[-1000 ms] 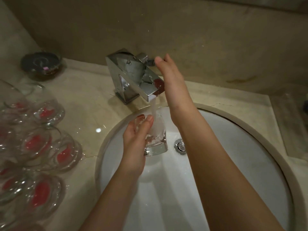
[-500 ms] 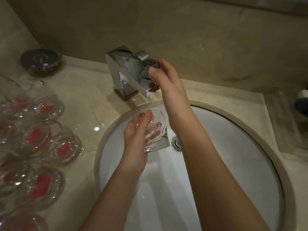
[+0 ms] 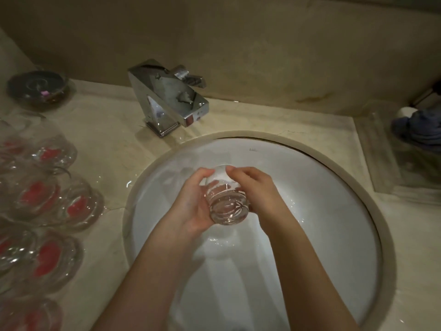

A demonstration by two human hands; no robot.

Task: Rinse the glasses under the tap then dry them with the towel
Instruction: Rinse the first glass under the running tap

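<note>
- Glass point(image 3: 226, 206) sits over the middle of the sink point(image 3: 317, 211), tipped on its side, thick base toward the camera, mouth pointing toward the tap point(image 3: 167, 101). Can't tell whether any water is in it.
- Left hand point(image 3: 191, 206) grips the glass from its left, fingers curled round the wall, fingertips at the far rim.
- Right hand point(image 3: 255, 189) grips it from the right, fingers curled over the top near the rim. Both hands touch the glass; fingertips of the two nearly meet at the far edge.
- Sink: white round bowl set under a beige counter point(image 3: 114, 139). Wet sheen on the bowl; drain is hidden behind the hands.
- Tap: one, chrome, angular, behind the sink at upper left; no stream visible at the spout. Small red mark on the spout end, too small to read.
- Other glasses point(image 3: 47, 201): a cluster on the counter left of the sink, well apart from the hands. At least six, blurred and cut by the frame edge, so no exact count. Red shows in each; can't tell what it is.
- Dark round dish point(image 3: 38, 88): one, far left corner by the wall; a small pink bit inside.
- Blue towel point(image 3: 420, 130): one, bunched on a clear tray point(image 3: 381, 163) right of the sink.
- No readable writing anywhere.
</note>
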